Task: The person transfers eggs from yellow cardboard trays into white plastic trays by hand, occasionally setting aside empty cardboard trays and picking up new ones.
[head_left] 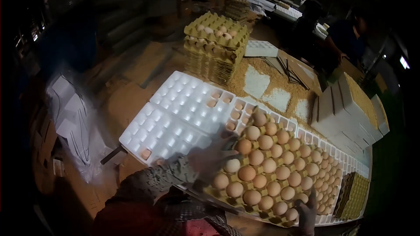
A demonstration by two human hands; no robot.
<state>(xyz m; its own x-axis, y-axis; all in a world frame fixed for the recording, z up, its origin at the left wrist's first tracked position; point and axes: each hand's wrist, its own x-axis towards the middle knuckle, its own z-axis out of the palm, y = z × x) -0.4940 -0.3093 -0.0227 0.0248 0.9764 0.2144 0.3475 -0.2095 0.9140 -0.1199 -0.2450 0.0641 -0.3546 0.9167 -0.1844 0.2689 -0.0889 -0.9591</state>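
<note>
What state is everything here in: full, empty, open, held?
Yellow-brown pulp egg tray: full of brown eggs, held by both hands.
Left hand: gloved, gripping the tray's left edge.
Right hand: gripping the tray's near right corner.
White plastic egg cartons: open, mostly empty.
Stack of yellow pulp trays: top one partly filled.

Single head cam, wide fisheye, dark vignette all round. Faces forward and down across the table. Near field is close: egg tray, left hand and right hand fill the bottom centre. White trays run diagonally mid-frame. Far field reaches the stacked cartons and a co-worker top right.
</note>
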